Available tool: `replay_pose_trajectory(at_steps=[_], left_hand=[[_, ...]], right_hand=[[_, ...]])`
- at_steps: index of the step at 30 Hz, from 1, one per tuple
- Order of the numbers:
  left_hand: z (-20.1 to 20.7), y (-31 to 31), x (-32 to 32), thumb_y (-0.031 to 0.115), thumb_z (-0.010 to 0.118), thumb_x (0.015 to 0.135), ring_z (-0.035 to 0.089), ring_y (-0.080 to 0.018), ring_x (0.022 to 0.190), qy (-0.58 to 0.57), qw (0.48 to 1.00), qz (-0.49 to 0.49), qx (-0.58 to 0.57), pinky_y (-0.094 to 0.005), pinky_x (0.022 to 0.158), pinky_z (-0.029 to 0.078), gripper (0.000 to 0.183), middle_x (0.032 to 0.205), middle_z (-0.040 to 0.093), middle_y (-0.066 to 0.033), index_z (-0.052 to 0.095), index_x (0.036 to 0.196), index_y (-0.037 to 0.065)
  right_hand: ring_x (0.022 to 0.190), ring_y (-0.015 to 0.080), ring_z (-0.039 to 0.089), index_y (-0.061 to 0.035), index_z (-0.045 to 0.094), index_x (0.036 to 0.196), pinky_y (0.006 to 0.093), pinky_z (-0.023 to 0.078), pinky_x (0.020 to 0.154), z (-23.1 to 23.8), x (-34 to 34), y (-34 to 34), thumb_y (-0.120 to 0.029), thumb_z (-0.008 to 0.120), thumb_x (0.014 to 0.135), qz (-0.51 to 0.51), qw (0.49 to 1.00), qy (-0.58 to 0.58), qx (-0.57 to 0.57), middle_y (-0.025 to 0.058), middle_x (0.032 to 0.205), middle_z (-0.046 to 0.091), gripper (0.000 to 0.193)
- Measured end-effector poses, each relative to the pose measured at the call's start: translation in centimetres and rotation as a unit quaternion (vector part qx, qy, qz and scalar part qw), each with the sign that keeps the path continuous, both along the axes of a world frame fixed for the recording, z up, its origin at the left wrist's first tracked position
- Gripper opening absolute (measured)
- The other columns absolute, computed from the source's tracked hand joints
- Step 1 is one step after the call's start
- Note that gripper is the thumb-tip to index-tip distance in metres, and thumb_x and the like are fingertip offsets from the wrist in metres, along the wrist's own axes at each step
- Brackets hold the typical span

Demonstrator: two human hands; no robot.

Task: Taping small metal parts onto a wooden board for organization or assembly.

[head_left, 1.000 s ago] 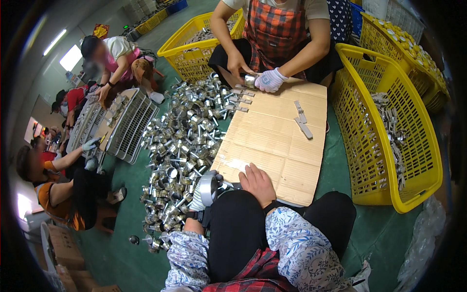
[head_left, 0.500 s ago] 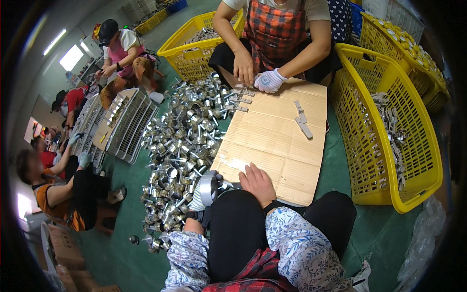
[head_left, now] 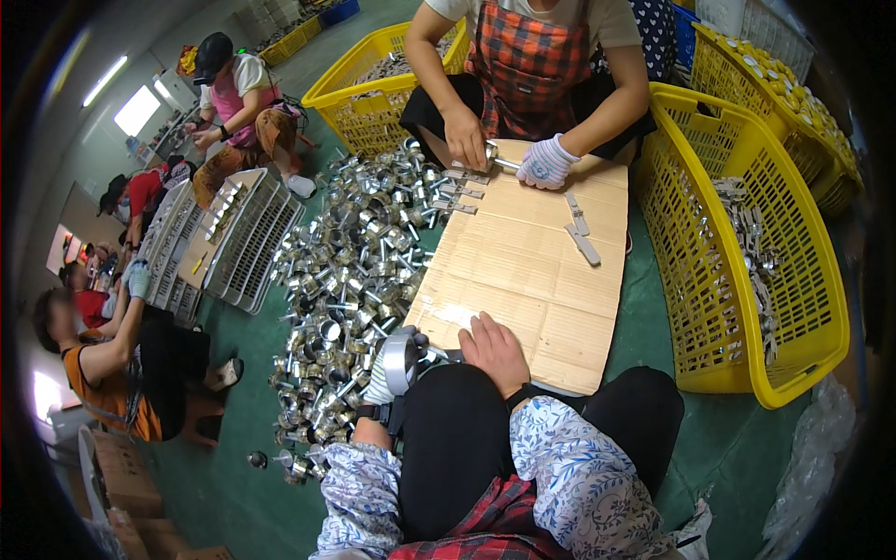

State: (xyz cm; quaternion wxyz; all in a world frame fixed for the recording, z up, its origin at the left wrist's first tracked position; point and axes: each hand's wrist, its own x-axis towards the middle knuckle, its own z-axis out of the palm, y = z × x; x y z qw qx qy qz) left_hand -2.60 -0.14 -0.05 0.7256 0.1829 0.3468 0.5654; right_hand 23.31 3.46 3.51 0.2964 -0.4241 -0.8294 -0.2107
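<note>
I sit on the floor with my knees up at the near edge of a flat cardboard sheet (head_left: 532,271). My left hand (head_left: 383,381), in a white glove, is shut on a round shiny metal part (head_left: 401,362) beside my left knee. My right hand (head_left: 495,350) is bare and rests on the cardboard's near edge, fingers curled against that same part. A big heap of shiny metal parts (head_left: 350,280) lies on the green floor just left of the cardboard.
A person opposite me works with both hands (head_left: 504,154) at the cardboard's far edge; two metal strips (head_left: 581,229) lie near. Yellow baskets stand at right (head_left: 747,252) and far behind (head_left: 373,93). Grey crates (head_left: 224,243) and other seated people are at left.
My hands have hardly moved. The person opposite has shifted both hands together at the far edge of the cardboard. The person at far left has sat up.
</note>
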Motion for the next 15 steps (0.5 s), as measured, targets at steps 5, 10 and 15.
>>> replay_pose_trajectory(at_steps=[5, 10, 15], left_hand=[[0.8, 0.1, 0.5, 0.038, 0.063, 0.107, 0.066, -0.0170, 0.095, 0.057, 0.998, 0.009, -0.016, -0.0335, 0.074, 0.061, 0.037, 0.111, 0.069, -0.0040, 0.062, 0.133, 0.011], [1.2, 0.1, 0.5, 0.038, 0.063, 0.107, 0.065, -0.0152, 0.090, 0.058, 0.998, 0.006, -0.021, -0.0316, 0.072, 0.059, 0.033, 0.108, 0.069, -0.0018, 0.063, 0.129, 0.013], [1.1, 0.1, 0.8, 0.038, 0.063, 0.106, 0.065, -0.0151, 0.088, 0.079, 0.997, 0.013, -0.018, -0.0311, 0.071, 0.059, 0.032, 0.107, 0.069, -0.0019, 0.064, 0.128, 0.014]], right_hand=[[0.123, 0.0218, 0.064, -0.0138, 0.063, 0.104, 0.0320, 0.051, 0.086, 0.0, 0.0, 0.0, -0.020, 0.062, 0.094, -0.001, 1.000, 0.000, 0.005, 0.0055, 0.119, 0.068, 0.012], [0.123, 0.0225, 0.064, -0.0136, 0.063, 0.104, 0.0320, 0.051, 0.087, 0.4, -0.1, -0.1, -0.020, 0.062, 0.094, 0.005, 1.000, 0.003, -0.003, 0.0062, 0.119, 0.068, 0.012], [0.122, 0.0227, 0.064, -0.0134, 0.063, 0.104, 0.0321, 0.051, 0.087, 0.2, 0.0, 0.0, -0.020, 0.062, 0.094, 0.004, 1.000, -0.002, 0.002, 0.0065, 0.118, 0.067, 0.013]])
